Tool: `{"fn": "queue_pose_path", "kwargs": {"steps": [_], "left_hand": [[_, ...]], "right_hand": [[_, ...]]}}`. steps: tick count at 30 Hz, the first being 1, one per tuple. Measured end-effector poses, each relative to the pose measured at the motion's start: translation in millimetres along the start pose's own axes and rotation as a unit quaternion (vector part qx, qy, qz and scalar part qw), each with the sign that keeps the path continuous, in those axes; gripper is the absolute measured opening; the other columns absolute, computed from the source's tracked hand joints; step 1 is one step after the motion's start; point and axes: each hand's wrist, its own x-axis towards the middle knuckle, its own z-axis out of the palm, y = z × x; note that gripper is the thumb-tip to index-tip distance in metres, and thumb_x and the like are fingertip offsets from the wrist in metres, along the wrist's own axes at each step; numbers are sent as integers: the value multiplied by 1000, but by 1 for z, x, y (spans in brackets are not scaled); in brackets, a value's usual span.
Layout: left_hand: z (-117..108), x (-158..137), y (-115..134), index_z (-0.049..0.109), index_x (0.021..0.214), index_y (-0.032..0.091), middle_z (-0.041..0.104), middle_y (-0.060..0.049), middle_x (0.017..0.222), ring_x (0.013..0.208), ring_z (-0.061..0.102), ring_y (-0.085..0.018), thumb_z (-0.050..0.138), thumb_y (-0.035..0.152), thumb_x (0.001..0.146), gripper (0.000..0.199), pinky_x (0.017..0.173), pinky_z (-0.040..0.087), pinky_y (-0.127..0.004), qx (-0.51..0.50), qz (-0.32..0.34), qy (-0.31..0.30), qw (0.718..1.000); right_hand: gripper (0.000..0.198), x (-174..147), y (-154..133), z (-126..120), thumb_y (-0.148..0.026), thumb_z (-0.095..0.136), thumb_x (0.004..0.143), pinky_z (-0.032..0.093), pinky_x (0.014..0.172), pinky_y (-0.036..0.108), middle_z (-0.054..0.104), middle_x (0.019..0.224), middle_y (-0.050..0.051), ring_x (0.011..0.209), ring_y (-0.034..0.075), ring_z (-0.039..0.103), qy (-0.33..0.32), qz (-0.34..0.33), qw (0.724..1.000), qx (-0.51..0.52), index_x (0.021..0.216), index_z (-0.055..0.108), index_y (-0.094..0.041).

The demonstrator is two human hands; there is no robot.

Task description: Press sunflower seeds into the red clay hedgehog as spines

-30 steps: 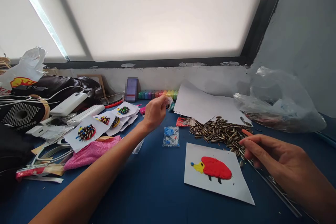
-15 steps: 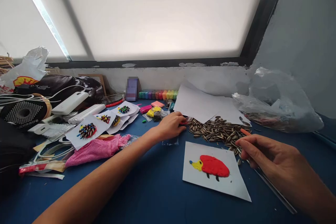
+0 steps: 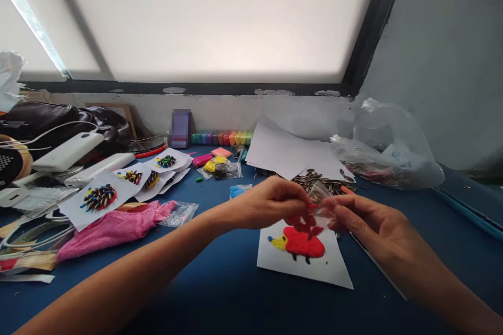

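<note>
My left hand (image 3: 271,201) pinches a small clear plastic bag (image 3: 320,196) with red pieces showing in it. My right hand (image 3: 373,225) has its thumb and fingers closed on the bag's other side. Below the bag lies a white card (image 3: 275,264) with a red hedgehog figure (image 3: 302,242) that has a yellow face, blue nose and dark legs; my hands and the bag cover the card's top. Behind my hands is a pile of striped sunflower seeds (image 3: 312,175). An orange piece (image 3: 348,190) shows by my right fingers; I cannot tell whether they touch it.
At left lie cards with seed-covered hedgehogs (image 3: 100,198), a pink cloth (image 3: 110,230) and white power banks (image 3: 70,152). Coloured clay blocks (image 3: 222,138) line the wall. White sheets (image 3: 279,146) and a plastic bag (image 3: 393,159) stand behind. A thin rod (image 3: 383,270) lies at right.
My left hand has lifted the small bag from beside the seeds and brought it right, over the card. My right fingers have closed on it. The view has turned slightly right.
</note>
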Motion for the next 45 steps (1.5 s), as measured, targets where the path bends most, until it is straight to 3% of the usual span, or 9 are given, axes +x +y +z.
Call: {"fn": "queue_pose_path", "kwargs": {"steps": [4,10,14,18,24,30,37,43,45], "left_hand": [[12,0,4,65,113,13,69,-8,94,82,65,-14,63,33,90,31,73,51,-24,-21,13,15,1000],[21,-1,11,64,80,11,65,-3,74,59,62,-9,63,26,88,18,56,49,-20,-21,17,110,994],[21,-4,16,63,80,11,62,-1,68,60,60,-8,62,23,88,14,52,46,-17,50,16,99,994],[20,-5,14,60,80,12,60,0,66,56,59,-8,60,27,89,17,49,45,-17,39,-18,85,995],[24,-2,8,61,81,12,59,0,68,49,55,-6,64,37,87,26,42,42,-16,6,-19,65,998],[19,-2,7,64,97,12,69,-8,91,69,65,-11,68,46,85,36,62,52,-22,-59,-33,55,996],[20,-1,-1,66,78,10,67,-3,70,58,60,-8,70,44,83,35,54,47,-18,-82,-32,53,995],[21,-1,-3,65,104,13,70,-4,81,66,65,-11,80,27,75,35,59,50,-21,-129,-50,12,990],[21,0,-7,65,98,12,68,-3,74,62,65,-11,79,22,75,29,57,51,-22,-145,-49,3,988]], "right_hand": [[36,-4,-9,3,-54,59,86,53,61,21,62,67,0,63,13,59,-13,-29,999,17,71,67,-23],[31,-11,-10,5,-51,59,88,50,58,20,61,66,-1,63,13,57,-63,-44,997,5,73,68,-25],[38,-16,-14,9,-52,52,91,44,52,22,51,61,-3,58,12,47,-75,-39,996,-14,67,62,-24],[41,-20,-17,14,-51,43,95,35,45,22,41,60,-4,53,11,36,-77,-27,996,-26,66,51,-23],[43,-18,-14,16,-52,41,96,45,56,23,53,65,-2,63,13,51,-127,-48,991,9,67,55,-24],[41,-6,-5,3,-51,48,94,49,53,21,53,60,-2,58,12,52,-59,-67,996,6,63,56,-24],[41,-7,-9,4,-54,45,94,52,59,22,58,66,-1,64,14,58,-44,-50,998,10,72,63,-25],[41,-5,-7,3,-57,56,86,47,53,23,55,59,-1,55,13,53,21,-33,999,11,64,59,-22],[42,-3,-4,0,-59,59,83,44,50,22,54,57,-2,52,12,49,52,-17,998,30,63,58,-22]]}}
